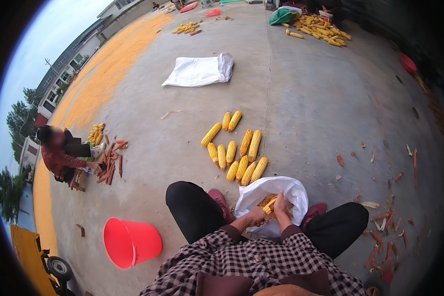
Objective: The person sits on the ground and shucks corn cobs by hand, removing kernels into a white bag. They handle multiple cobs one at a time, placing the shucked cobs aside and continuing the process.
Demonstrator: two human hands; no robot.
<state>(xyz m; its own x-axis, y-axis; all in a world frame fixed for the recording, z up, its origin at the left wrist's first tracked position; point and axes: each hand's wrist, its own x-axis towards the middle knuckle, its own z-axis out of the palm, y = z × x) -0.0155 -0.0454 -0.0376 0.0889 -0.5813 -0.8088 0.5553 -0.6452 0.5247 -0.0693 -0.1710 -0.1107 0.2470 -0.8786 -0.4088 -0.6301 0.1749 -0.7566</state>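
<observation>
Between my knees stands a white woven sack [296, 187], its mouth spread wide and loose corn kernels [264, 199] inside. Over that mouth, my left hand [258, 216] and my right hand [281, 203] both grip one ear of corn [269, 208]. Part of the ear is bare of kernels or hidden by the fingers; I cannot tell which. Just beyond the sack, several whole yellow corn ears [242, 167] lie in loose rows on the concrete.
A red bucket [144, 242] stands at left. Beyond it a person [64, 159] sits by a pile of cobs [111, 164]. A flat white sack [199, 70] lies ahead. Spread kernels [107, 77] cover the far left. Bare cobs [383, 251] litter the right; heaped ears [322, 29] lie far off.
</observation>
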